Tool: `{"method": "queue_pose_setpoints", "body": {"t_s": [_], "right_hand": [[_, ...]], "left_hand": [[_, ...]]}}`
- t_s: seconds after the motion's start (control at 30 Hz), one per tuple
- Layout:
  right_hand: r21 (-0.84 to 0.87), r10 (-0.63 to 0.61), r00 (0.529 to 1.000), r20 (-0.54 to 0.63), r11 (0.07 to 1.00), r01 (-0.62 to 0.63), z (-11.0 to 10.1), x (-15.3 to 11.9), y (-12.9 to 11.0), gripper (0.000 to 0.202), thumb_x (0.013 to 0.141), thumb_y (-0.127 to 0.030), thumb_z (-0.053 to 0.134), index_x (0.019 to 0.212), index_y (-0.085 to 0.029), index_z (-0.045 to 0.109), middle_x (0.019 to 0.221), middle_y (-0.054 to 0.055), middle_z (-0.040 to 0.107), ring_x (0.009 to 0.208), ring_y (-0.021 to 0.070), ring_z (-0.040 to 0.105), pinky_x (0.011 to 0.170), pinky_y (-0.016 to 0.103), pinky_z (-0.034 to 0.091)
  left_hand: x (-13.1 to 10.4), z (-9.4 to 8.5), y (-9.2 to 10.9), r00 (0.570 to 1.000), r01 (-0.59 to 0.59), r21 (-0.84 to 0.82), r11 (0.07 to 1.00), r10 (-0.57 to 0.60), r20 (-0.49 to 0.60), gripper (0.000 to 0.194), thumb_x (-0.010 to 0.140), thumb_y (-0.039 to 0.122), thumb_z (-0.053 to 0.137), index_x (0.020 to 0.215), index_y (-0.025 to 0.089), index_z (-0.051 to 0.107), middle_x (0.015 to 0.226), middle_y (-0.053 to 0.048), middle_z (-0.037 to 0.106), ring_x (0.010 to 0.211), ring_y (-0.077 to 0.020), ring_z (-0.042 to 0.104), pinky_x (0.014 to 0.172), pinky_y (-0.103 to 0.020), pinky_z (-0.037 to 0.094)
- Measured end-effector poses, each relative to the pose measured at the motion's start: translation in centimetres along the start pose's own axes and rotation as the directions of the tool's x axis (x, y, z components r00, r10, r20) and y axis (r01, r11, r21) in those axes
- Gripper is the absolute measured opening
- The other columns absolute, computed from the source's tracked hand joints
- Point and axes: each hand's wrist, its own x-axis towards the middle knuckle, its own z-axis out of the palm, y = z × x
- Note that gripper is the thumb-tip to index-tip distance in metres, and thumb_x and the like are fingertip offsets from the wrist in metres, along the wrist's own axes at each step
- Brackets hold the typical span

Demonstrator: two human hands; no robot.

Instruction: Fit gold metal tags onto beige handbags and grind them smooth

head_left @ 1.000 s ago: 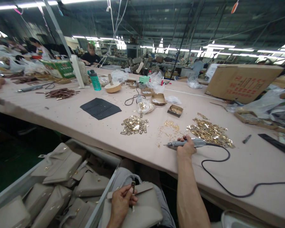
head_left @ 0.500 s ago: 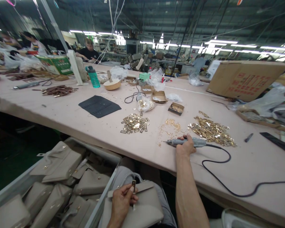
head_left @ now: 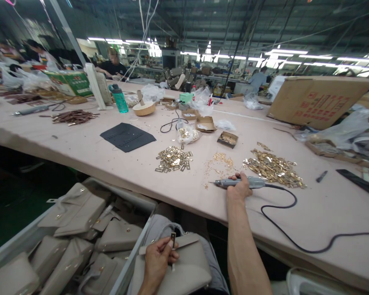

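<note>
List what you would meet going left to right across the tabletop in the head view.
Brown strips, black sheet, pile of gold-coloured frames, corded tool, small dark cylinder, long black strip.

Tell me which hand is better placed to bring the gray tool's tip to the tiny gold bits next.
Likely the right hand: it holds the gray tool close to the tiny gold bits. The left hand is down at the bag, pinching a small plate.
</note>
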Motion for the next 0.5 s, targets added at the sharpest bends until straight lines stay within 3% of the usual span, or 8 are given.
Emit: {"method": "queue_pose_setpoints", "body": {"t_s": [0.5], "right_hand": [[0.068, -0.027, 0.999, -0.043, 0.997, 0.030, -0.58, 0.08, -0.62, 0.030, 0.078, -0.017, 0.075, 0.086, -0.021, 0.046, 0.076, -0.004, 0.061, 0.051, 0.0081, 0.052, 0.044, 0.020, 0.052]], "left_hand": [[0.09, -0.44, -0.89, 1.000, -0.016, 0.013, 1.000, 0.016, 0.018, 0.062, 0.062, 0.064, 0.089, 0.091, 0.009, 0.080, 0.078, -0.016, 0.079, 0.050, -0.0206, 0.071, 0.044, -0.026, 0.058]]}}
